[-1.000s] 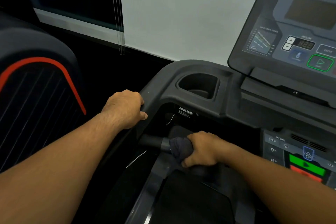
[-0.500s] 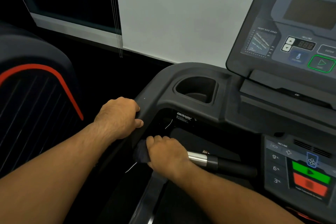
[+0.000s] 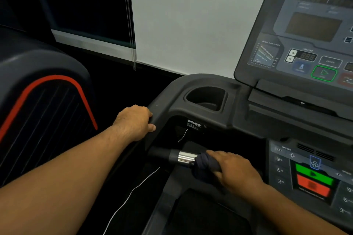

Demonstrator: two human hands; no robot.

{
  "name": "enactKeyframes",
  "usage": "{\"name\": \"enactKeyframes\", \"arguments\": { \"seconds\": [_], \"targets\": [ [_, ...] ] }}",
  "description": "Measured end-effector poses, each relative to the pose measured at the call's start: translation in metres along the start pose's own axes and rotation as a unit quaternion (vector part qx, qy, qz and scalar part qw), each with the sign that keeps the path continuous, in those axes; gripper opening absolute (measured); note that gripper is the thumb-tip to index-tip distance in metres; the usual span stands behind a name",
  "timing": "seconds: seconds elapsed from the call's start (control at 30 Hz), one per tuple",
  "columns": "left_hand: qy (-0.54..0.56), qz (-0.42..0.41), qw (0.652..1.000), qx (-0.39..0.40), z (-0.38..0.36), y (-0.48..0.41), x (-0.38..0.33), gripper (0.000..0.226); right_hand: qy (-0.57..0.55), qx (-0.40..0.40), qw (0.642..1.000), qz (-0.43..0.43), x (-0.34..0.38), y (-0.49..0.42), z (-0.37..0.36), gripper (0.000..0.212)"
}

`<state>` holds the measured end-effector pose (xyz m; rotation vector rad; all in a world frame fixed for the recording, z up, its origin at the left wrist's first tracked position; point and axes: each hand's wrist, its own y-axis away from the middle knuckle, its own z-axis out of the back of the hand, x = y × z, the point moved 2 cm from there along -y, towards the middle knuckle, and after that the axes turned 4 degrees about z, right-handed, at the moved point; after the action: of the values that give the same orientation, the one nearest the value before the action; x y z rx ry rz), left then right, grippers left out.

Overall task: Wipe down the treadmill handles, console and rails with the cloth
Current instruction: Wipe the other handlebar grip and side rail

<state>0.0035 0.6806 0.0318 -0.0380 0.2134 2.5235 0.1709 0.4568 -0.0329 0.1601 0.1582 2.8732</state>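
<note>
the right hand [image 3: 236,174] curls its fingers [image 3: 214,153] round the dark cloth [image 3: 204,165], wrapped on the handle bar [image 3: 160,153] just right of the bar's chrome band [image 3: 186,158]. left of and beyond the bar, the left hand [image 3: 134,122] grips the console edge [image 3: 162,112], fingers curled over it. farther beyond the bar sits the cup holder [image 3: 207,99].

The handle [image 3: 162,153] is dull black, with a shiny, smooth metal band [image 3: 186,158]. Touching the band is a soft dark cloth [image 3: 205,164]. Above the handle, the console [image 3: 193,86] is dull black plastic, and its screen panel [image 3: 313,25] looks smooth.
</note>
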Motion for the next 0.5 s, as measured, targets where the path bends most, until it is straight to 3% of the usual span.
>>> {"name": "enactKeyframes", "arguments": {
  "seconds": [0.13,0.27,0.37,0.5],
  "targets": [
    [0.1,-0.017,0.995,0.003,0.013,0.003,0.023,0.048,-0.089,-0.043,0.993,-0.064,-0.008,0.012,0.002,0.029],
    [0.162,0.004,0.983,-0.085,0.038,0.017,0.054,0.04,-0.288,-0.09,0.94,-0.162,-0.006,-0.008,0.012,0.026],
    [0.195,-0.015,0.974,-0.117,0.042,0.034,0.059,0.034,-0.363,-0.142,0.912,-0.125,0.018,-0.027,0.04,0.028],
    [0.327,-0.082,0.941,-0.023,0.023,0.045,0.047,0.054,-0.504,-0.117,0.855,-0.043,0.07,-0.053,0.076,0.023]
  ]
}}
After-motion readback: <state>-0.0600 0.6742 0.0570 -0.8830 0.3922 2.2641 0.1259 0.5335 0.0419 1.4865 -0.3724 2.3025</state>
